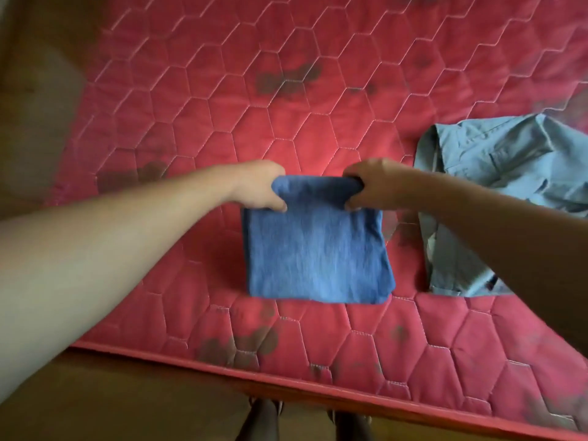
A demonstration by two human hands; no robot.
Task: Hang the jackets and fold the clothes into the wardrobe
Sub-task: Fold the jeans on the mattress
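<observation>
A folded blue denim garment lies on the red quilted mattress, near its front edge. My left hand grips the garment's far left corner, fingers over the top and thumb underneath. At the far right corner, my right hand holds the same folded edge the same way. That far edge is lifted slightly off the mattress. A light grey-blue shirt lies crumpled to the right of the denim, partly under my right forearm.
The mattress has dark stains in several spots and its front edge runs across the lower frame. Brown floor lies in front and to the left. My feet show at the bottom.
</observation>
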